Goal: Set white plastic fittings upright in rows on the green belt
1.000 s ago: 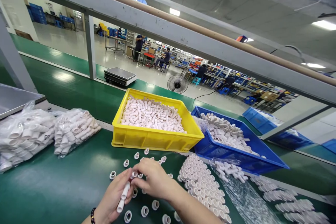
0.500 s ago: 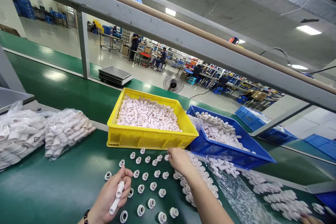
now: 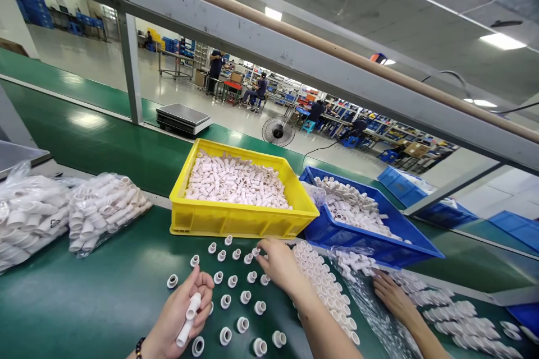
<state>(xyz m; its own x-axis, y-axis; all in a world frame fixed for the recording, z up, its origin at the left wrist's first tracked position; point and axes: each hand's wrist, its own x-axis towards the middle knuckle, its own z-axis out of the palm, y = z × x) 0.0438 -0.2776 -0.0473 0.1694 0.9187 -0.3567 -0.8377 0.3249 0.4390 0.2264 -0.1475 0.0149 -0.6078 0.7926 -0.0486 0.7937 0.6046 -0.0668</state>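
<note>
Left hand (image 3: 186,314), 7 o'clock of view, fingers curled around white tubes (image 3: 193,305); right hand (image 3: 278,266), 6 o'clock, fingertips at a flanged white fitting (image 3: 255,252), pinched or just touched, cannot tell. More fittings (image 3: 242,325) stand spread on green table (image 3: 96,303) between and around the hands. Yellow bin (image 3: 231,221) at 11 o'clock from right hand, blue bin (image 3: 362,244) at 2 o'clock, co-worker's hand (image 3: 391,294) at 3 o'clock

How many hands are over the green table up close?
3 show. The left hand holds white tubes, farthest left; the right hand is by collared white fittings before the yellow crate; another person's hand is farther right, near the blue crate. Others may be out of view.
</note>
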